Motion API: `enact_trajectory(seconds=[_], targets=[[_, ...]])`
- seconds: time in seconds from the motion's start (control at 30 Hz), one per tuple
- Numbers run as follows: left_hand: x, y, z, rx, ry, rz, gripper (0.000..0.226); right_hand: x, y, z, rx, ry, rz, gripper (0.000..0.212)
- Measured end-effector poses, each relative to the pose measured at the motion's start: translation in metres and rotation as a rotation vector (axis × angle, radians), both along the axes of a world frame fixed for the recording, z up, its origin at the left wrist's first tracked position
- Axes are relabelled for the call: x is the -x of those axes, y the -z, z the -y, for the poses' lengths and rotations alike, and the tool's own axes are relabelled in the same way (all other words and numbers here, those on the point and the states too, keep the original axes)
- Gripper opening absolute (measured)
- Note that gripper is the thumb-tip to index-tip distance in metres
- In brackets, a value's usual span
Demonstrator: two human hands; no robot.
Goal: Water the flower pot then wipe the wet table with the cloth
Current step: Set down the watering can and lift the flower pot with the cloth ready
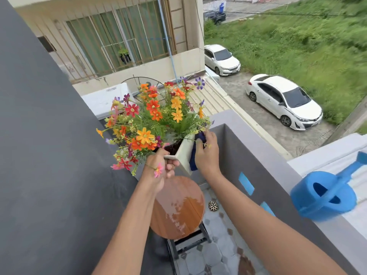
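Note:
A cream square flower pot [183,153] full of orange, red and purple flowers [153,116] is held up in the air above a small round wooden table [178,207]. My left hand [158,167] grips the pot's near rim. My right hand [206,153] presses a dark blue cloth [195,153] against the pot's right side. The tabletop below shows wet patches and puddles. A blue watering can [325,195] stands on the balcony ledge at the right.
A grey wall [49,155] runs along the left and a grey parapet [264,167] along the right. The tiled floor [216,249] has a round drain [213,206] beside the table. Parked cars and grass lie far below.

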State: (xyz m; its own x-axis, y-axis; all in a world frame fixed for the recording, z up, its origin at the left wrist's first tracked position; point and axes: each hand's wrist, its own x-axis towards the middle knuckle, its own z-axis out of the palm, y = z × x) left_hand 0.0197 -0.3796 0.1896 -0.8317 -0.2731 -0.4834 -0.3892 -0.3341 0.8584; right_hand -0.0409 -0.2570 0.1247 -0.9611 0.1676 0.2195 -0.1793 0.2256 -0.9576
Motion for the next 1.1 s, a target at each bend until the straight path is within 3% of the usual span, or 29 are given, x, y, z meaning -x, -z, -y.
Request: enact_trajectory(seconds=[0.1,0.2,0.3,0.4,0.53,0.67,0.77,0.87,0.93,1.0,1.07,1.1], targets=[[0.005,0.004,0.003,0.001,-0.032,-0.018,0.023,-0.035,0.013,0.013,0.018,-0.02,0.036,0.038],[0.011,0.012,0.008,0.067,-0.047,0.004,0.045,-0.059,0.016,0.022,0.08,-0.072,0.085,0.037],[0.012,0.015,0.011,0.098,-0.025,0.033,0.04,-0.065,0.006,0.027,0.173,-0.114,0.068,0.036],[0.008,0.014,0.015,0.096,0.012,0.049,0.019,-0.051,-0.007,0.02,0.226,-0.1,0.063,0.034],[-0.001,0.013,0.022,0.12,0.096,0.087,0.028,-0.013,-0.015,-0.008,0.252,-0.062,0.052,0.026],[-0.011,0.015,0.034,0.167,0.106,0.111,0.024,0.022,-0.033,-0.039,0.266,-0.19,0.143,0.037],[-0.019,0.019,0.036,0.238,0.124,0.146,0.026,0.039,-0.042,-0.053,0.291,-0.379,0.216,0.017],[-0.028,0.021,0.033,0.195,0.142,0.164,0.021,0.05,-0.047,-0.047,0.384,-0.435,0.297,0.03],[-0.031,0.021,0.03,0.168,0.122,0.143,0.022,0.058,-0.046,-0.042,0.34,-0.542,0.31,0.037],[-0.032,0.022,0.028,0.163,0.078,0.125,0.025,0.064,-0.035,-0.038,0.118,-0.594,0.399,0.016],[-0.031,0.023,0.028,0.164,0.039,0.117,0.026,0.064,-0.018,-0.036,-0.071,-0.621,0.492,0.027],[-0.03,0.024,0.03,0.161,0.022,0.121,0.028,0.061,-0.007,-0.037,-0.128,-0.646,0.492,0.016]])
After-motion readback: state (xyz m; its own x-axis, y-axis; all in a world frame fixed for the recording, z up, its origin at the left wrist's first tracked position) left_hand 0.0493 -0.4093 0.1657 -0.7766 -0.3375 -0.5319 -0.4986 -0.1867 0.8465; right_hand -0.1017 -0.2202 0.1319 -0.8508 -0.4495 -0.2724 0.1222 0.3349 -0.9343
